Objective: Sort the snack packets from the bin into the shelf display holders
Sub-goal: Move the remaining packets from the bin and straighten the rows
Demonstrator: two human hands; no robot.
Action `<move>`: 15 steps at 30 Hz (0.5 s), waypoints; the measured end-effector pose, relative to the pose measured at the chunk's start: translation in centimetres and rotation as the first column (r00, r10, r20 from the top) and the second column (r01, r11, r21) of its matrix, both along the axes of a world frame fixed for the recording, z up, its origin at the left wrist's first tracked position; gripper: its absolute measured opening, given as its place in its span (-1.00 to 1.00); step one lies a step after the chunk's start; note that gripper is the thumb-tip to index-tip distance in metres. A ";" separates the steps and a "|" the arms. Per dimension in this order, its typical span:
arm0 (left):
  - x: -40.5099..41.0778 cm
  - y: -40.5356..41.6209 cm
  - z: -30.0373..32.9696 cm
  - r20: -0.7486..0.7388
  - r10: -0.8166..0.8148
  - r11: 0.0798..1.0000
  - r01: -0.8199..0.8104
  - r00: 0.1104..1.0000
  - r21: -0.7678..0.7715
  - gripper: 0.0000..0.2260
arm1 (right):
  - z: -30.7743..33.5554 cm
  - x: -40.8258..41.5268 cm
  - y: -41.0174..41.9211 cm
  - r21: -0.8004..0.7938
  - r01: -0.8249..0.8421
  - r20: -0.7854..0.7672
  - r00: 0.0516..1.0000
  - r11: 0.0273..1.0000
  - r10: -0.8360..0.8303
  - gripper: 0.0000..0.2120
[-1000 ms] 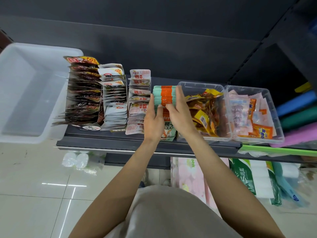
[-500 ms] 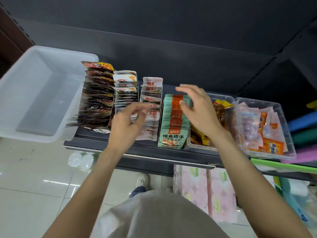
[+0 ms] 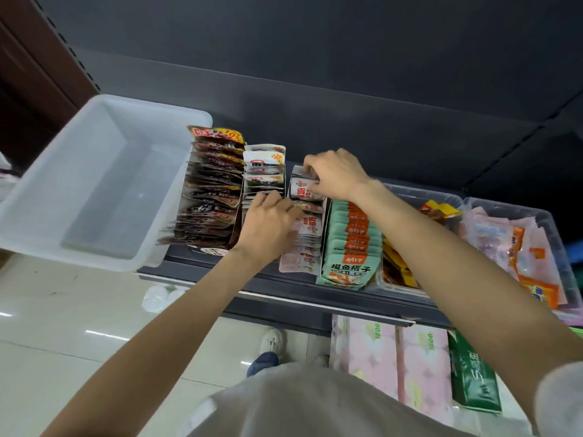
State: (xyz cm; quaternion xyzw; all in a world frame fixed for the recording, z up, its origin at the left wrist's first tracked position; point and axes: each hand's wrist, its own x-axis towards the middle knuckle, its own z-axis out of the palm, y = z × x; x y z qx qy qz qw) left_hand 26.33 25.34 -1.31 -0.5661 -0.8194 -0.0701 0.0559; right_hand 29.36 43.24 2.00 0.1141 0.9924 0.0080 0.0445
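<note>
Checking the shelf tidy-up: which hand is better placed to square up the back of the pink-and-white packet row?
Probably the right hand: its curled fingers already grip the rear packets of the pink-and-white packet row. The left hand sits nearer the row's middle, with fingers on packets there.
</note>
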 end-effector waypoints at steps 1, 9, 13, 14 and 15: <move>-0.2 0.2 -0.1 -0.023 -0.009 1.000 0.009 1.000 0.004 -0.73 | 0.0 -0.1 0.0 0.013 -0.008 0.017 1.000 1.000 0.008 -0.73; -1.6 0.2 -0.8 -0.101 -0.077 0.984 0.092 0.992 0.151 -0.69 | -0.9 -0.7 0.3 -0.071 0.029 0.112 0.994 0.997 -0.021 -0.59; -2.0 0.2 -1.0 -0.120 -0.086 0.977 0.107 0.989 0.182 -0.70 | -0.7 -1.0 0.4 -0.155 0.069 0.108 0.993 0.986 -0.052 -0.63; -2.1 0.2 -1.0 -0.123 -0.085 0.973 0.109 0.989 0.206 -0.72 | -0.7 -1.0 0.5 -0.192 0.085 0.114 0.991 0.978 -0.064 -0.69; -2.2 0.2 -1.0 -0.121 -0.086 0.966 0.112 0.989 0.232 -0.73 | -0.6 -1.0 0.5 -0.232 0.103 0.130 0.989 0.967 -0.074 -0.76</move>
